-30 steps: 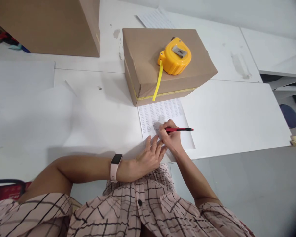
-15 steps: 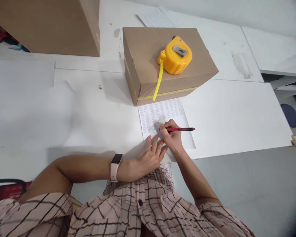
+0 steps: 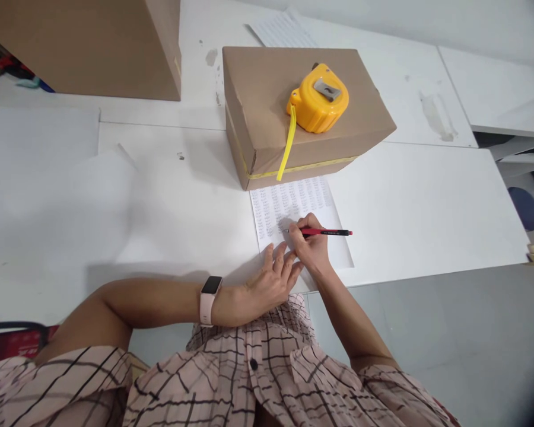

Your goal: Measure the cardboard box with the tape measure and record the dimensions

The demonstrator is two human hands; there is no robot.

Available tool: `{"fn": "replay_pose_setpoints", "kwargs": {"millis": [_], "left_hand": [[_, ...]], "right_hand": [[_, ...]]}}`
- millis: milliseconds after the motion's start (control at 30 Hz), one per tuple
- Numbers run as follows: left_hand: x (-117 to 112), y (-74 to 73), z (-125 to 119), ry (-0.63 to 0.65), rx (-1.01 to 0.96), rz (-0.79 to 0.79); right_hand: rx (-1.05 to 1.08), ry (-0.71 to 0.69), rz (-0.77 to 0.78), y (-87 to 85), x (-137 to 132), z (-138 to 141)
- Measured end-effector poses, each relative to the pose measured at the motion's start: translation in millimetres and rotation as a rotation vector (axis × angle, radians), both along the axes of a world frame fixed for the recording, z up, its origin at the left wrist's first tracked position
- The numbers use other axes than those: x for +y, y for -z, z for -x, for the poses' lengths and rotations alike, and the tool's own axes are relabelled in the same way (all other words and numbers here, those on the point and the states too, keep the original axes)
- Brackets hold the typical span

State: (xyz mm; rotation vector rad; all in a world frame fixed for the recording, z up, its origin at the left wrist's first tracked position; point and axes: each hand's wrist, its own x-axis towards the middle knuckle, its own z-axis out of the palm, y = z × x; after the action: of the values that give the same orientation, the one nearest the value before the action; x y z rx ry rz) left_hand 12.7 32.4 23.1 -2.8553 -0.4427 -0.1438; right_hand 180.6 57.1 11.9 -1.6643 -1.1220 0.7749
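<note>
My right hand [image 3: 312, 246] grips a red and black pen [image 3: 333, 232], its tip at the written columns on a white sheet of paper [image 3: 340, 252]. Flat across the sheet's lower left edge lies my left hand [image 3: 271, 283], fingers spread, with a smartwatch [image 3: 211, 290] on the wrist. A closed cardboard box [image 3: 289, 142] covers the far end of the sheet; a yellow tape runs round its sides. On top of the box rests a yellow tape measure [image 3: 323, 101], its blade end hanging over the near edge.
A larger cardboard box [image 3: 93, 47] stands at the back left, with coloured items beside it. Another written sheet [image 3: 282, 29] lies behind the nearer box. The white table [image 3: 427, 201] ends at the right, near a blue stool seat [image 3: 525, 207].
The pen and my right hand have barely shifted over the paper. The left hand, box and tape measure stay in place; the view has moved very slightly.
</note>
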Motion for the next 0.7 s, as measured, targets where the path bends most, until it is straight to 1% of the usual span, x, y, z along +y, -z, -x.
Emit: {"fn": "replay_pose_setpoints", "kwargs": {"millis": [200,367,433,600,700], "left_hand": [[-0.7,4.3,-0.5,0.007,-0.020,-0.003],[-0.9,3.9,0.3,0.007,-0.020,0.007],[-0.3,2.9,0.4,0.006,-0.028,0.018],[4.3,-2.1,0.2,0.020,-0.005,0.070],[7.3,-5.9,0.9,0.039,0.041,0.116]], "right_hand": [[0.019,-0.012,0.002,0.0,-1.0,-0.3],[0.021,-0.008,-0.006,0.7,-1.3,0.4],[0.021,0.034,-0.038,1.0,-0.8,-0.4],[0.000,0.257,-0.185,0.4,2.7,-14.0],[-0.096,0.289,-0.222,0.9,2.8,-34.4]]}}
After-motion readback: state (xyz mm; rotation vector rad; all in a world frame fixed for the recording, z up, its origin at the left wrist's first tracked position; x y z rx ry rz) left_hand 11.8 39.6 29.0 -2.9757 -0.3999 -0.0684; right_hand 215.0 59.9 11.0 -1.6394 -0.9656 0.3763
